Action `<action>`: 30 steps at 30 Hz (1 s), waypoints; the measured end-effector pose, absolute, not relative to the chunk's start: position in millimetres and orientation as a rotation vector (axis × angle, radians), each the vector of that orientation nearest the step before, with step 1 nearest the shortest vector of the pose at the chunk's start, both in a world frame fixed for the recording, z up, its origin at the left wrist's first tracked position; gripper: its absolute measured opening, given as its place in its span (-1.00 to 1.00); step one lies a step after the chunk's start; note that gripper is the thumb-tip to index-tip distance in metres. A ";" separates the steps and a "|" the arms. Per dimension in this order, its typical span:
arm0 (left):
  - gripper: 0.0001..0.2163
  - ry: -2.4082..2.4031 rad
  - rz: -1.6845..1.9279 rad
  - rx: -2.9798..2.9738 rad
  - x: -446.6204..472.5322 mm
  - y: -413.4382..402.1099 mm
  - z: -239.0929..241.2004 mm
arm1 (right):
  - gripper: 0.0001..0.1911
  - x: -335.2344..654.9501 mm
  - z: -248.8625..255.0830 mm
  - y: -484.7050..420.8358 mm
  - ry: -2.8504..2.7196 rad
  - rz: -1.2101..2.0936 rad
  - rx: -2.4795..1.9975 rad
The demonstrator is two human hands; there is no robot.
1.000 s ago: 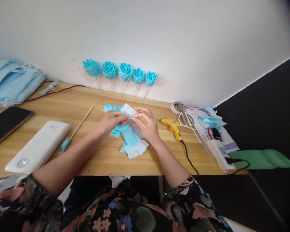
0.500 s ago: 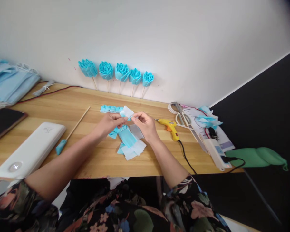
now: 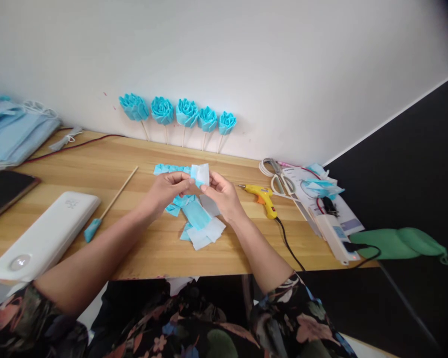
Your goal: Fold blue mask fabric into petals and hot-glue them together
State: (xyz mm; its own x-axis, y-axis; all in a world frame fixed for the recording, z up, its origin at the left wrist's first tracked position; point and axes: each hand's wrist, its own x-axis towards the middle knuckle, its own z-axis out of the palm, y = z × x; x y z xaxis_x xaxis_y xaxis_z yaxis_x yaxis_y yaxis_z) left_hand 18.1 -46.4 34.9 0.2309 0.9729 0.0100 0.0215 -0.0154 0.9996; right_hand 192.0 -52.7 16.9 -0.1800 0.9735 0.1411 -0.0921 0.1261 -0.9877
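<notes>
My left hand [image 3: 168, 191] and my right hand [image 3: 222, 196] meet above the middle of the wooden table [image 3: 142, 248]. Together they pinch a small white and blue fabric piece [image 3: 200, 174] held upright between the fingertips. Under the hands lies a loose pile of cut blue and white pieces [image 3: 199, 221]. A row of folded blue pieces [image 3: 168, 169] lies just behind the left hand.
Several blue fabric roses on sticks [image 3: 179, 113] lean on the wall. A wooden stick with a blue tip [image 3: 108, 206], a white power bank [image 3: 45, 236] and a phone [image 3: 3, 191] lie left. A yellow glue gun [image 3: 263, 196], scissors [image 3: 278, 179] and a power strip [image 3: 334, 233] lie right. Blue masks [image 3: 11, 132] are stacked far left.
The fabric piece has been turned from lying slanted to standing upright between the fingertips. Both hands stay close together over the pile. The view has shifted slightly.
</notes>
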 end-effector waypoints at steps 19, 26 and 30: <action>-0.77 1.071 1.050 1.349 20.4 -49.7 39.9 | -0.63 191.6 17.2 -51.6 -1.260 1.284 -1.034; -0.75 1.083 1.020 1.331 19.7 -48.7 37.8 | -0.60 200.8 15.4 -47.0 -1.251 1.154 -1.110; -0.75 1.055 0.983 1.357 19.2 -46.6 32.5 | -0.54 206.1 21.4 -48.7 -1.339 1.191 -1.067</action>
